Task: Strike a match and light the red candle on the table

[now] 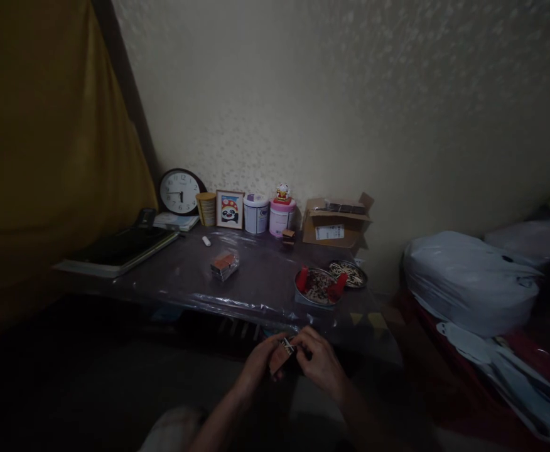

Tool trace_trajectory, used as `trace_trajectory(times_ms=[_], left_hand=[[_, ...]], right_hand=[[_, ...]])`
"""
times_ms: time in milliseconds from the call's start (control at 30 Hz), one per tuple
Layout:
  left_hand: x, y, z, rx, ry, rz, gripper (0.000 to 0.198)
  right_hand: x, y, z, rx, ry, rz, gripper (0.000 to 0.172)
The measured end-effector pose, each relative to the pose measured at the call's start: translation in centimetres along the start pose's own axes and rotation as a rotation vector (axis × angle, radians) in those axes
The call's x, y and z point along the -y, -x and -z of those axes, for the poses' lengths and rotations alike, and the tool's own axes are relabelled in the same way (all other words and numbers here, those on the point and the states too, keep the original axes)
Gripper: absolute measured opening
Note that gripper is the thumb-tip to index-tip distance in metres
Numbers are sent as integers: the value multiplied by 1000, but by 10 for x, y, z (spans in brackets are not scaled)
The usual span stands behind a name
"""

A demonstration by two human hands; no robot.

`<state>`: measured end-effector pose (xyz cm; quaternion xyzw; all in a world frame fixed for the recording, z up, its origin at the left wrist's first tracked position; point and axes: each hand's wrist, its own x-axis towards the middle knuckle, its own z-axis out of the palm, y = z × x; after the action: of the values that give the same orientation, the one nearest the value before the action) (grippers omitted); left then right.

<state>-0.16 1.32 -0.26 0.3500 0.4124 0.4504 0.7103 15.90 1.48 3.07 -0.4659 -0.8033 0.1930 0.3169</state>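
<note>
In front of the table's near edge, my left hand [256, 364] is closed around a small matchbox [281, 358] with a reddish-brown face. Pale matchsticks [287, 344] show at the box's upper end, which is partly slid out. My right hand [317, 361] is at that end, thumb and fingers pinched on what looks like a matchstick; the exact grip is dim. Beyond the hands, a round tin [319, 300] holds many dark-tipped matchsticks and red pieces. Behind it, a second round dish [357, 282] holds more matchsticks. A clear-wrapped pack of matchboxes [225, 265] lies on the table.
The plastic-covered table [265, 276] carries a clock [179, 193], a framed panda picture [230, 209], two tubs [256, 215], and an open cardboard box [331, 229] along the wall. A dark flat case [124, 248] lies left. White bags [468, 276] are piled right.
</note>
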Motion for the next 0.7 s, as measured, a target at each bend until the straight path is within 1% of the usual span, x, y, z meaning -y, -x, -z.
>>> trace_trajectory(times_ms=[100,200,300,400,500,567,700], left_hand=[[-3,2,-2,-2,10,-19,52],[-5,4,-4,-23,33,-44,54],[-8,5,-6,-60,36,-65,55],[-10,4,-5,-68,46,-101,55],[-11,3,-4,-76,60,-129,55],[-10,2,-3,-92,75,-146,54],[-9,0,-2,-100,88,-170,44]], right_hand=[[0,-1,-1,-6,12,0,18],[-1,-2,-2,-31,-25,-23,14],[-2,-4,-2,-120,-151,-72,12],[-5,-7,0,-187,-360,-141,15],[-5,-9,0,-156,-566,-238,25],[-3,-9,0,-126,-642,-269,32],[6,-8,0,-106,-697,-292,28]])
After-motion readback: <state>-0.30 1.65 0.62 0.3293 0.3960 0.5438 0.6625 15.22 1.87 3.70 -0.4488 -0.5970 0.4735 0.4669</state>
